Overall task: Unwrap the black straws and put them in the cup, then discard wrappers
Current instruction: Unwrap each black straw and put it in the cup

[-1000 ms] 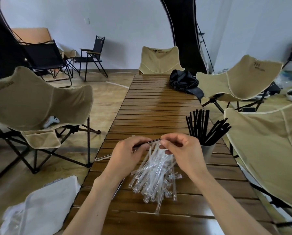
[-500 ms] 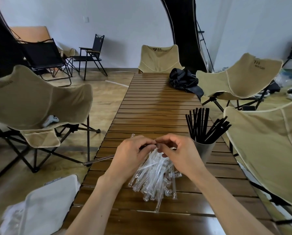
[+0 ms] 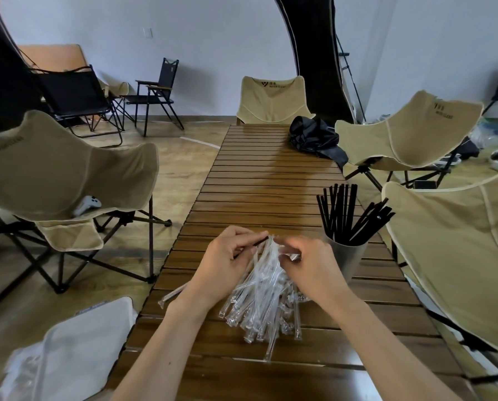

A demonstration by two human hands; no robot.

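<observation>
- Wooden slats make up the long folding table [image 3: 271, 175], with beige camp chairs [image 3: 68, 169] around it and a black bag [image 3: 314, 137] at its far end.
- On the near part of the table lies a heap of clear plastic wrappers [image 3: 259, 302]; whether any of them holds a straw, I cannot tell.
- At the right stands the grey cup [image 3: 346, 256], already holding many black straws [image 3: 346, 215].
- The left hand [image 3: 224, 261] pinches one black straw [image 3: 259, 242]; its bare tip shows beyond the fingers, and its wrapper tail [image 3: 174, 293] reaches out past the wrist to the table edge.
- The right hand [image 3: 305, 261] has its fingers bent together at the other side; it is blurred, so what it pinches I cannot tell.
- I judge the step to be the stripping of this one straw.
- The next move, I think, needs the straw pulled free, carried right to the cup, and the wrapper dropped aside.
</observation>
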